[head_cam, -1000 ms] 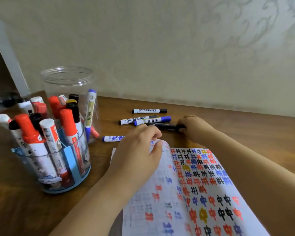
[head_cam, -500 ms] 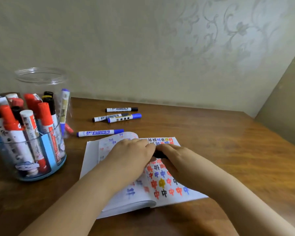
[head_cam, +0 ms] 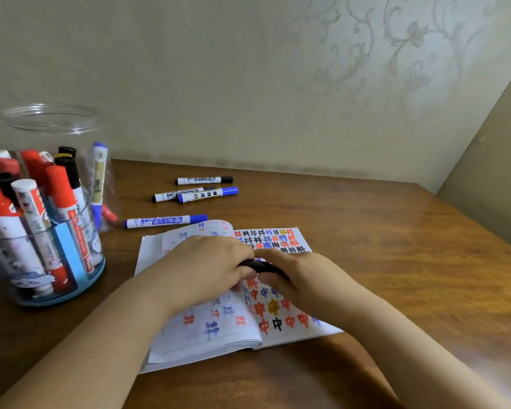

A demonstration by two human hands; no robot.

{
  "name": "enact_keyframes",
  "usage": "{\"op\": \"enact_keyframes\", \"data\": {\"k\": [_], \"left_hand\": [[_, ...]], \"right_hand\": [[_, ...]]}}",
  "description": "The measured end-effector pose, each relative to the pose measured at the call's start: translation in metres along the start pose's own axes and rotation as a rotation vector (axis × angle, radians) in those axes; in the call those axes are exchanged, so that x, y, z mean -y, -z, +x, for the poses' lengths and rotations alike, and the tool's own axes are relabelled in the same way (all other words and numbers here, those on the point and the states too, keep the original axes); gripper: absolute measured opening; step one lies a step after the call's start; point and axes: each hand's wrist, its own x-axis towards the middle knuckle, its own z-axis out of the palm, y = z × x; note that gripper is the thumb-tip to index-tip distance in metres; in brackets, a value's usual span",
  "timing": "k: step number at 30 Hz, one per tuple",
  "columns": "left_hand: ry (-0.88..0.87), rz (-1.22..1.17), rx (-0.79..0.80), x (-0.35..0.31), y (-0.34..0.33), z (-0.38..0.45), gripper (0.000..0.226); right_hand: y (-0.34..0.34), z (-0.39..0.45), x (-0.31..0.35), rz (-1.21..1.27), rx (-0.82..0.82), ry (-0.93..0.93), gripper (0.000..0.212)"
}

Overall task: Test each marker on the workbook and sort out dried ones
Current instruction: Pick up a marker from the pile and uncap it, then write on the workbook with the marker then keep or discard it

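Over the open workbook [head_cam: 278, 317], my left hand [head_cam: 207, 267] and right hand [head_cam: 304, 278] meet around a black marker [head_cam: 260, 265], each closed on one end of it; only a short dark stretch of its barrel shows between my fingers, and I cannot tell whether its cap is on. The workbook lies flat on the wooden bench [head_cam: 396, 261], its right page crowded with red, blue, black and yellow characters, its left page partly hidden under my left hand and forearm.

Beyond the workbook, four markers lie on the bench, well apart from my hands: a blue marker [head_cam: 164, 221] just past the book's far edge, then a black-ended whiteboard marker [head_cam: 174, 194] touching a blue-capped marker [head_cam: 207, 194], and farthest back a black-capped marker [head_cam: 204, 180].

At left stands a clear, blue-based holder [head_cam: 71, 261] packed with upright markers, mostly red-capped [head_cam: 61, 187], some black. Just behind it stands a clear plastic jar [head_cam: 50, 119] with a blue pen-like marker [head_cam: 98, 178] leaning inside, a red cap showing low in it.

Patterned wallpaper [head_cam: 366, 69] backs the bench; a plain panel [head_cam: 496, 172] closes the right side.
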Motion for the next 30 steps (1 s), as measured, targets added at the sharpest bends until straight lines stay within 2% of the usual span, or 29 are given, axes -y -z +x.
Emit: {"op": "enact_keyframes", "data": {"k": [2,4,8,11,16,18,20,22,24,27,30], "left_hand": [[0.046,0.028,-0.051,0.006,0.002,0.000,0.022],[0.126,0.000,-0.147,0.014,0.005,-0.001,0.024],[0.216,-0.244,-0.301,0.016,0.009,-0.002,0.020],[0.216,-0.335,-0.314,0.010,0.008,-0.002,0.020],[0.231,-0.352,-0.271,0.004,0.003,0.000,0.024],[0.238,-0.375,-0.267,0.000,0.003,0.000,0.022],[0.247,-0.400,-0.270,-0.003,0.003,0.000,0.020],[0.252,-0.446,-0.260,-0.006,0.004,0.001,0.018],[0.246,-0.510,-0.234,-0.011,0.003,0.001,0.014],[0.191,-0.630,-0.216,-0.022,-0.001,0.001,0.004],[0.120,-0.694,-0.217,-0.033,-0.006,-0.001,0.013]], "right_hand": [[0.001,0.003,-0.003,0.146,0.008,-0.113,0.039],[0.001,0.002,-0.005,0.269,0.014,-0.174,0.028],[-0.004,0.002,0.007,0.309,0.036,-0.177,0.018],[-0.007,0.005,0.013,0.288,0.020,-0.165,0.021],[-0.005,-0.002,0.012,0.316,0.002,-0.178,0.038],[-0.002,-0.006,0.010,0.312,-0.016,-0.178,0.039],[0.000,-0.009,0.009,0.309,-0.092,-0.163,0.034],[0.003,-0.014,0.008,0.310,-0.244,-0.138,0.031],[0.004,-0.017,0.007,0.249,-0.362,-0.092,0.037],[0.003,-0.017,0.007,0.032,-0.460,0.024,0.039],[0.002,-0.019,0.002,-0.034,-0.496,0.001,0.033]]}}
